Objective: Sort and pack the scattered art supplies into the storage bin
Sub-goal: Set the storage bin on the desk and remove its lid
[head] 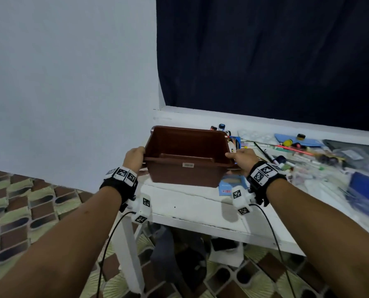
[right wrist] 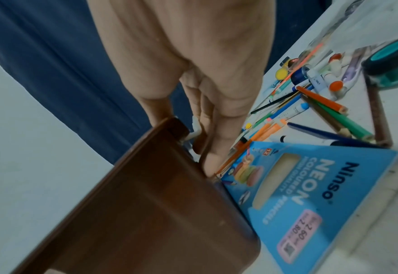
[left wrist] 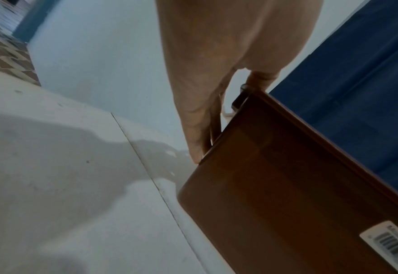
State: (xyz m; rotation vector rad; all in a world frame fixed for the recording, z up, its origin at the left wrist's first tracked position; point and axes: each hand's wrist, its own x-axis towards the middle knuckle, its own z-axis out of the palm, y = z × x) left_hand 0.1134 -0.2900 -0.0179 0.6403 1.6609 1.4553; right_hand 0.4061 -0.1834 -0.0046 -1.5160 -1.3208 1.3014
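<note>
A blue pencil box [right wrist: 306, 200] reads "Ninso NEON COLOURED PENCILS" with a "12" badge; its pink price sticker [right wrist: 297, 238] shows "2.60" and "2.80". The brown bin's barcode label [left wrist: 395, 244] is unreadable.

smooth brown plastic bin [head: 185, 173], painted white wooden table [head: 192, 205], glossy cardboard pencil box [right wrist: 310, 194]

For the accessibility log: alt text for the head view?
Both hands, left hand and right hand, grip the side rims of a brown bin with nothing visible inside, above a white table. Pens, pencils and paint pots lie scattered to its right.
</note>
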